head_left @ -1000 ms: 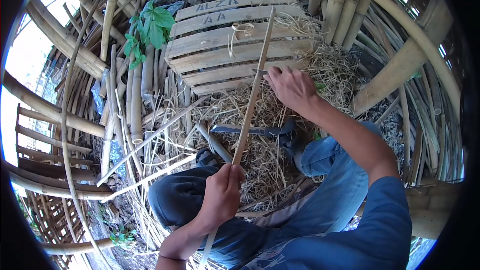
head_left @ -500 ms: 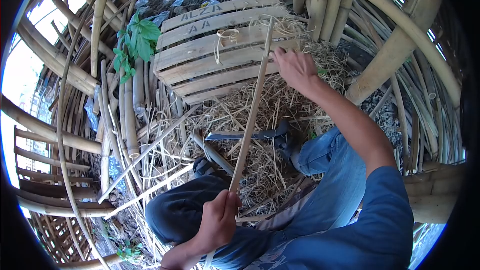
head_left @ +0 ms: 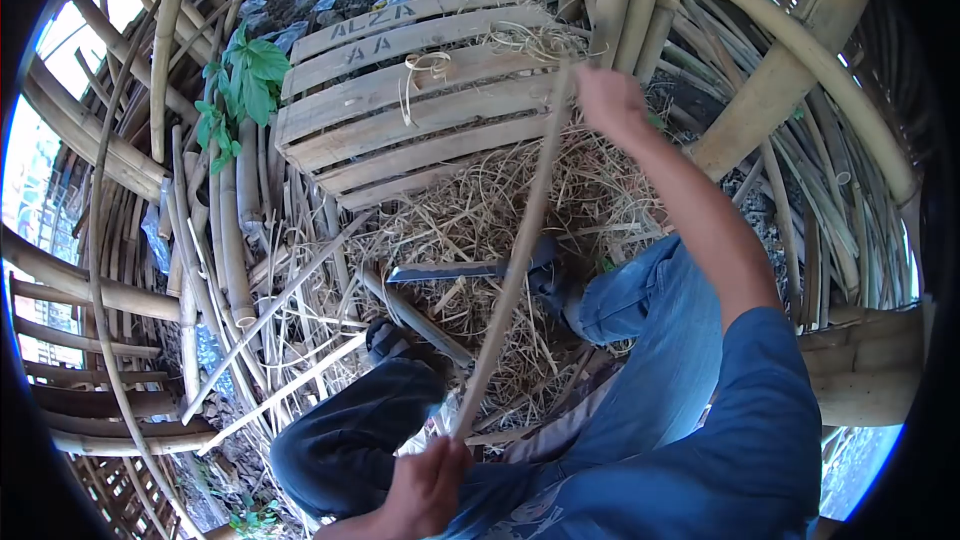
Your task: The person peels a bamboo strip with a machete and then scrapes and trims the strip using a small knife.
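Observation:
My left hand (head_left: 430, 485) is closed around the lower end of a long, flat bamboo strip (head_left: 517, 255), near my knee. The strip slants up and away, its far part blurred by motion. Close to its far end is my right hand (head_left: 612, 105), smeared but with the fingers curled in. What those fingers hold cannot be made out. A thin pale strand arcs above this hand. Below the strip, a machete (head_left: 450, 270) lies across the shavings, its handle by my foot.
A slatted wooden crate (head_left: 400, 90) lies ahead with curled shavings on it. Shavings (head_left: 540, 330) cover the ground around my feet. Bamboo poles (head_left: 235, 240) and a leafy plant (head_left: 245, 80) are on the left. A thick bamboo post (head_left: 770, 100) leans at the right.
My left hand and the strip's near end have shifted down. My right hand is slightly higher in view and now blurred. The whole view has shifted a little.

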Demonstrator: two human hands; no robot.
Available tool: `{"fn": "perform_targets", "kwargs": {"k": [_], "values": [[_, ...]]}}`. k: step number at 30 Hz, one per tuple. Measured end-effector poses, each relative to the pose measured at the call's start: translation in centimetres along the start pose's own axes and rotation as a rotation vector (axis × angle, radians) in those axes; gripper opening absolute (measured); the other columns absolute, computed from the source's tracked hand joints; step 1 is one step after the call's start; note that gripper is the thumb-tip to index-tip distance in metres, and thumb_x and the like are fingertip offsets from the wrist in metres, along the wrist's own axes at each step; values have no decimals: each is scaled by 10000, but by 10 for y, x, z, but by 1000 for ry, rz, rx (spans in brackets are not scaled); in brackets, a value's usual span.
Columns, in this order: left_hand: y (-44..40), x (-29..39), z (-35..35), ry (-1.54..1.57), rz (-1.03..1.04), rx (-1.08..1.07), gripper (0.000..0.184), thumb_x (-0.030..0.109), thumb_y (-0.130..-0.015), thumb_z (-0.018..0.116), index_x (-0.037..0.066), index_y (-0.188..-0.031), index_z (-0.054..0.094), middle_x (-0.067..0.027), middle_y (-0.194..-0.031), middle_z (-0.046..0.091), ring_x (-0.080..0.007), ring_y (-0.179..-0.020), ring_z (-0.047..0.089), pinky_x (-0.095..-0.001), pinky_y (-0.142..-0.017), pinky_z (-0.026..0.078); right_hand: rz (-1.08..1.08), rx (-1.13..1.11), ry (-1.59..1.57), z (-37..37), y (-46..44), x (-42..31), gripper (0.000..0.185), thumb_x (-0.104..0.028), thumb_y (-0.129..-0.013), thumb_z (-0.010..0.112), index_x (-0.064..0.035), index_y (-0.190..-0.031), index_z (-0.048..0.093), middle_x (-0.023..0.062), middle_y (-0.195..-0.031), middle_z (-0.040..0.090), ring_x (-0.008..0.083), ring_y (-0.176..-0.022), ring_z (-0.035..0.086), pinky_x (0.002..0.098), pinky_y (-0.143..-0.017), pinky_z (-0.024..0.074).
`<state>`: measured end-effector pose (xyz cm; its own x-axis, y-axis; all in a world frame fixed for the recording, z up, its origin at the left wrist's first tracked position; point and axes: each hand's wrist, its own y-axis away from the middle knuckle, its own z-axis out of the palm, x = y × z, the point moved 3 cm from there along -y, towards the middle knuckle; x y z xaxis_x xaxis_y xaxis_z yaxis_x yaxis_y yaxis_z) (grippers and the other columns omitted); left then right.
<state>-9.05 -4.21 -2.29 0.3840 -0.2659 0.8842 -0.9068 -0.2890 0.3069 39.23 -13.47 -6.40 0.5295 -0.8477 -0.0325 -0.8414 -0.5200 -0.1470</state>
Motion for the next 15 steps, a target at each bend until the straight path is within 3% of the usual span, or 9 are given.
{"fn": "perform_targets", "kwargs": {"k": [2, 3, 6, 7, 10, 12, 15], "values": [[16, -7, 6, 96, 149, 175, 296, 201, -968, 371, 20, -760, 480, -64, -559, 413, -174, -459, 368, -338, -461, 333, 193, 55, 28, -31, 8, 50, 337, -208, -926, 293, -18, -967, 569, 202, -902, 636, 370, -819, 621, 471, -743, 476], [12, 1, 0, 432, -126, 128, 274, 197, -962, 392, 28, -775, 497, -25, -581, 449, -115, -479, 384, -286, -458, 335, 275, 83, 38, -31, 10, 66, 366, -237, -934, 285, -19, -976, 575, 215, -909, 631, 369, -840, 617, 470, -748, 475], [-1, 2, -15, 257, -98, 181, 304, 251, -965, 407, 45, -754, 478, 4, -598, 420, -88, -507, 357, -263, -467, 305, 385, 133, 20, -33, 12, 75, 423, -298, -949, 267, -23, -981, 586, 239, -915, 622, 375, -870, 608, 473, -762, 469], [-3, 2, -16, 229, -155, 185, 314, 207, -974, 366, 18, -769, 511, 25, -537, 422, -34, -489, 365, -208, -455, 287, 442, 152, -15, -33, 15, 71, 452, -329, -954, 257, -24, -975, 590, 250, -914, 618, 381, -879, 602, 478, -771, 464], [-6, -10, -22, 214, -145, 113, 245, 128, -956, 380, 7, -794, 518, -20, -542, 443, -68, -492, 402, -250, -461, 331, 396, 198, -125, -54, 24, 45, 477, -373, -956, 259, -29, -988, 589, 259, -901, 614, 400, -878, 592, 487, -772, 457], [-10, -8, -19, 209, -124, 122, 276, 170, -967, 369, 16, -788, 513, 5, -550, 435, -49, -496, 381, -227, -462, 306, 287, 318, -214, -66, 37, 22, 494, -396, -956, 263, -15, -958, 577, 259, -853, 612, 413, -855, 585, 497, -761, 450], [-16, -9, -14, 196, -124, 132, 286, 176, -972, 365, 13, -786, 509, 19, -552, 416, -35, -506, 355, -219, -461, 291, 71, 380, -400, -87, 67, -30, 458, -390, -957, 281, -31, -902, 559, 204, -699, 595, 389, -692, 595, 480, -635, 462]]}}
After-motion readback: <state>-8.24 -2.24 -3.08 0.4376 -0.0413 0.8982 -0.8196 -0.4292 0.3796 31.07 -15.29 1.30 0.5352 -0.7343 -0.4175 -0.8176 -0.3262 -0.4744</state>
